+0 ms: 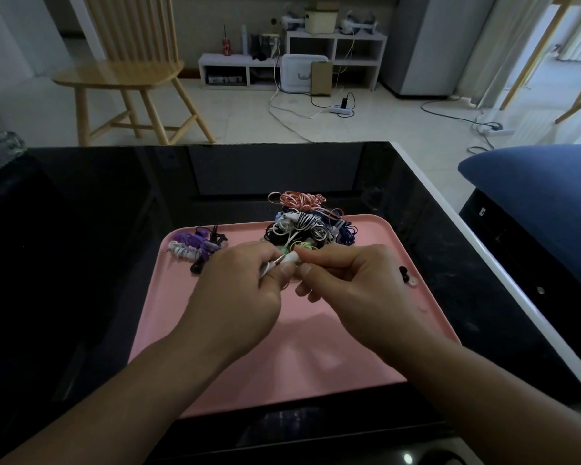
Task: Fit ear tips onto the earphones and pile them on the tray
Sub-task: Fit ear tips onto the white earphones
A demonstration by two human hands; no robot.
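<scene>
Both hands pinch one white earphone (291, 257) between them above the pink tray (316, 330), left hand (239, 290) and right hand (346, 283) fingertip to fingertip, with a tangled pile (302, 223) beyond suggesting many remain, though the ear tip itself is hidden.

Head view, down over tray (316, 330)

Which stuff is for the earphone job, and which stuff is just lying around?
For the job:
pink tray
big earphone pile
small purple pile
white earphone pinched by the left hand and right hand
loose ear tips

Just lying around:
wooden chair
blue cushion
floor cables
red can
</scene>
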